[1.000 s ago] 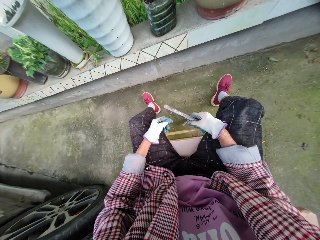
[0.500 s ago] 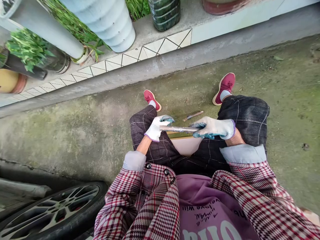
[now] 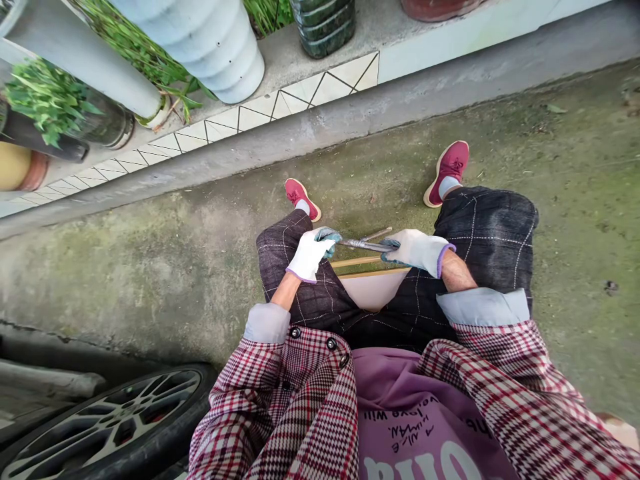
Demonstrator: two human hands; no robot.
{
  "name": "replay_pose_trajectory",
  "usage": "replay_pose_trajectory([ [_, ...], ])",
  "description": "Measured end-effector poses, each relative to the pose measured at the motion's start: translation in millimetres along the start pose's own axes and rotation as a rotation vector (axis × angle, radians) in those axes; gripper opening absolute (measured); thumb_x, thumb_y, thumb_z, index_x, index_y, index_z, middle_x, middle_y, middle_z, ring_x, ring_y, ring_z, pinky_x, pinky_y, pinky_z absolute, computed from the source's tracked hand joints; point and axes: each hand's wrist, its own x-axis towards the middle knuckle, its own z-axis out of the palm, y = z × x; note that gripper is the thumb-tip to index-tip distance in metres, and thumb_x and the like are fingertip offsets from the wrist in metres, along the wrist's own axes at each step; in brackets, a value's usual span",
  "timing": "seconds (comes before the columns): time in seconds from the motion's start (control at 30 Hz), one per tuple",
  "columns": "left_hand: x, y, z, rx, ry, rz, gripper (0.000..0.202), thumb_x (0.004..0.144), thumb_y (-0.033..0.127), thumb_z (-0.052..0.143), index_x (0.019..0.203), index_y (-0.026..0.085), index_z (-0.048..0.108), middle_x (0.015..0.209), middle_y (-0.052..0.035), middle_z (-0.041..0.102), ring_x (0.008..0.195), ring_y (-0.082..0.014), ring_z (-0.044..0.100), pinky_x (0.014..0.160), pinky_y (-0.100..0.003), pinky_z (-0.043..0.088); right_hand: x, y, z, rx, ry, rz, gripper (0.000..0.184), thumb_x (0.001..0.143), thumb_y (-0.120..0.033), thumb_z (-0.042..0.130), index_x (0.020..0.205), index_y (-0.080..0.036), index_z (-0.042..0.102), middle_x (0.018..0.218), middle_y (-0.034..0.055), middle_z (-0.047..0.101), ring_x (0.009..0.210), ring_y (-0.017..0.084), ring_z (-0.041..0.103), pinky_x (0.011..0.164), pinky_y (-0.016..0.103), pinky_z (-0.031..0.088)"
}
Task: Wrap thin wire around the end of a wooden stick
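I sit with my knees apart, both hands in white gloves with blue-green palms. My right hand (image 3: pixel 417 250) is closed around one end of a thin grey metal rod (image 3: pixel 367 245) that lies almost level between my knees. My left hand (image 3: pixel 313 252) is closed on the rod's other end. Just behind the rod a thin brown stick (image 3: pixel 376 234) lies on the concrete. Below the hands, pale wooden strips (image 3: pixel 360 262) run across the front edge of the pale seat (image 3: pixel 373 290) I sit on.
Mossy concrete ground (image 3: pixel 150 267) spreads around my red shoes (image 3: pixel 449 171). A tiled curb (image 3: pixel 240 123) carries plant pots (image 3: pixel 60 120), a white ribbed column (image 3: pixel 210 47) and a dark bottle planter (image 3: pixel 325 27). A car wheel (image 3: pixel 110 423) sits at the lower left.
The rod, first held tilted in my right hand alone, swung level and my left hand took its free end. The stick on the ground came into sight.
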Motion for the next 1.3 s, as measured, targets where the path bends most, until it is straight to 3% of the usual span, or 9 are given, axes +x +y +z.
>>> replay_pose_trajectory([
  [0.13,-3,3,0.2,-0.021,-0.126,-0.043,0.026,0.07,0.031,0.075,0.087,0.011,0.074,0.062,-0.0004,0.065,0.053,-0.0102,0.057,0.051,-0.023,0.042,1,-7,-4,-0.035,0.102,0.057,0.023,0.081,-0.038,0.068,0.095,-0.024,0.077,0.086,0.0033,0.076,0.073,0.019,0.065,0.063,0.027,0.043],
  [0.23,-2,0,0.1,-0.077,-0.157,-0.026,0.027,0.07,0.028,0.075,0.089,0.01,0.074,0.067,-0.0034,0.07,0.057,-0.0126,0.063,0.056,-0.026,0.049,-5,-13,-9,0.115,0.186,0.037,0.021,0.081,-0.04,0.068,0.089,-0.022,0.074,0.077,0.0003,0.07,0.068,0.016,0.06,0.061,0.025,0.042],
  [0.4,6,-6,-1.1,-0.186,-0.119,0.033,0.026,0.066,0.028,0.077,0.086,0.011,0.075,0.09,-0.0095,0.077,0.074,-0.0173,0.069,0.063,-0.029,0.056,-18,-23,-14,0.545,0.108,0.011,0.023,0.079,-0.042,0.068,0.084,-0.02,0.068,0.059,-0.0048,0.053,0.05,0.011,0.046,0.043,0.022,0.036],
  [0.5,8,-7,-2.6,-0.185,-0.106,0.069,0.025,0.067,0.028,0.077,0.085,0.011,0.076,0.095,-0.01,0.078,0.068,-0.0153,0.068,0.064,-0.03,0.056,-22,-28,-16,0.683,0.083,0.029,0.021,0.077,-0.039,0.073,0.081,-0.019,0.066,0.06,-0.0043,0.051,0.048,0.009,0.044,0.039,0.02,0.036],
  [0.6,8,-6,-5.9,-0.207,-0.123,0.074,0.024,0.068,0.027,0.077,0.088,0.012,0.077,0.1,-0.0086,0.079,0.063,-0.0125,0.067,0.069,-0.031,0.058,-24,-31,-19,0.754,0.077,0.057,0.018,0.078,-0.035,0.074,0.082,-0.019,0.066,0.06,-0.0041,0.05,0.047,0.008,0.042,0.036,0.019,0.035],
  [0.7,5,-4,-10.7,-0.298,-0.198,0.056,0.035,0.07,0.025,0.077,0.102,0.012,0.078,0.102,-0.0084,0.078,0.071,-0.0149,0.071,0.078,-0.032,0.06,-25,-33,-22,0.78,0.098,0.076,0.013,0.08,-0.031,0.072,0.082,-0.02,0.066,0.059,-0.004,0.05,0.046,0.009,0.041,0.035,0.02,0.037],
  [0.87,1,2,-14.9,-0.391,-0.274,-0.001,0.044,0.079,0.033,0.078,0.117,0.013,0.074,0.12,-0.0127,0.076,0.071,-0.0161,0.073,0.079,-0.035,0.062,-25,-34,-22,0.781,0.122,0.098,0.008,0.082,-0.026,0.069,0.084,-0.019,0.067,0.059,-0.0036,0.05,0.045,0.009,0.042,0.035,0.02,0.036],
  [1.1,0,2,-11.9,-0.342,-0.305,-0.088,0.041,0.081,0.042,0.078,0.107,0.01,0.075,0.105,-0.0155,0.078,0.074,-0.0191,0.073,0.078,-0.037,0.063,-24,-34,-23,0.746,0.092,0.101,0.014,0.084,-0.031,0.071,0.082,-0.02,0.063,0.062,-0.0028,0.05,0.049,0.009,0.043,0.037,0.02,0.038],
  [1.3,1,-4,-8.1,-0.337,-0.326,-0.106,0.037,0.072,0.041,0.083,0.089,0.01,0.072,0.096,-0.0137,0.076,0.08,-0.0209,0.073,0.072,-0.036,0.063,-25,-36,-25,0.736,0.105,0.099,0.013,0.084,-0.031,0.07,0.084,-0.019,0.065,0.063,-0.0018,0.055,0.049,0.009,0.044,0.038,0.02,0.039],
])
